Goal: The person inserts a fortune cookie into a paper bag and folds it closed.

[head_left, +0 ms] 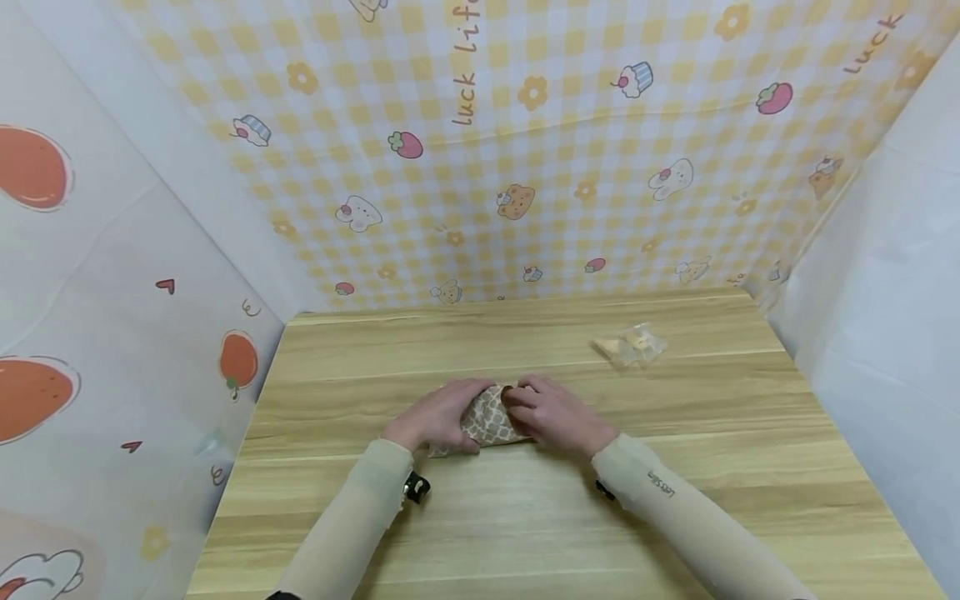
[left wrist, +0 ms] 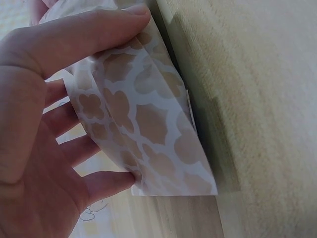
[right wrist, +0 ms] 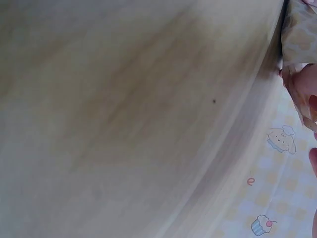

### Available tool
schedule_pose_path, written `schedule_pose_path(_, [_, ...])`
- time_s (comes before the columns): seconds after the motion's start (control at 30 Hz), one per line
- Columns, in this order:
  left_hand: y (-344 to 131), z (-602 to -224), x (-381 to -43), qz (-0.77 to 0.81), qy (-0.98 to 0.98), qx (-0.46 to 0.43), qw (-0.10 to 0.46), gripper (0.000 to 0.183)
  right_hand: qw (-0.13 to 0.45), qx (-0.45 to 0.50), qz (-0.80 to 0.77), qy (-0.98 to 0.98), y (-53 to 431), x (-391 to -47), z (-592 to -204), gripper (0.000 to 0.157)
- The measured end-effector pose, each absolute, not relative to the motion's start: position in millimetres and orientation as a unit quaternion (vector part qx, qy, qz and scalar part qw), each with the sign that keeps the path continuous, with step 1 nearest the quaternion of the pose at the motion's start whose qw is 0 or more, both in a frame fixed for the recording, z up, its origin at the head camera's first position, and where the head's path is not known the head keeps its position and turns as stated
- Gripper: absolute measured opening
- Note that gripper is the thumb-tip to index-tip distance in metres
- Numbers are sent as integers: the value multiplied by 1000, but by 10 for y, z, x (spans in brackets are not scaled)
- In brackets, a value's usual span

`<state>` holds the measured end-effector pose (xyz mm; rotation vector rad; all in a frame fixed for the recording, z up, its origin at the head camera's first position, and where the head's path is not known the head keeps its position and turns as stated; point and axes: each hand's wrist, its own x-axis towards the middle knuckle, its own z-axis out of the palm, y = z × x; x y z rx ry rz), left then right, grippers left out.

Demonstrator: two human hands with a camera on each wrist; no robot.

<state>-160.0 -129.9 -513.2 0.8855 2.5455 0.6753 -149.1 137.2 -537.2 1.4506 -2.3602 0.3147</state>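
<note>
A tan paper bag [head_left: 491,419] with a white lattice pattern lies on its side on the table, its open end to the right. My left hand [head_left: 442,417] grips the bag's left part. In the left wrist view the thumb presses along one face of the bag [left wrist: 151,124] and the fingers are behind it. At the bag's open end my right hand [head_left: 551,414] holds the brown-lined rim with curled fingers. The right wrist view catches only some fingers [right wrist: 304,82] and the bag's rim at its right edge. The bag's inside is hidden.
Clear plastic packaging [head_left: 636,344] with small pale tan pieces lies farther back on the right of the wooden table [head_left: 510,533]. A checked, printed sheet [head_left: 517,150] stands along the back edge, with white sheets at both sides.
</note>
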Motion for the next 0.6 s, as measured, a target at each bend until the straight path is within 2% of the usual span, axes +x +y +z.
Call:
schedule_pose_path(0.37, [-1310,-5143,-1615,244,898,320,176,112,195,545,75,-812,1338,-1483,-5339,16])
schedule_pose_path(0.6, [-1309,-5138,-1609,245,898,320,179,113,189,580,81,-788,1323,-1503,-5370,6])
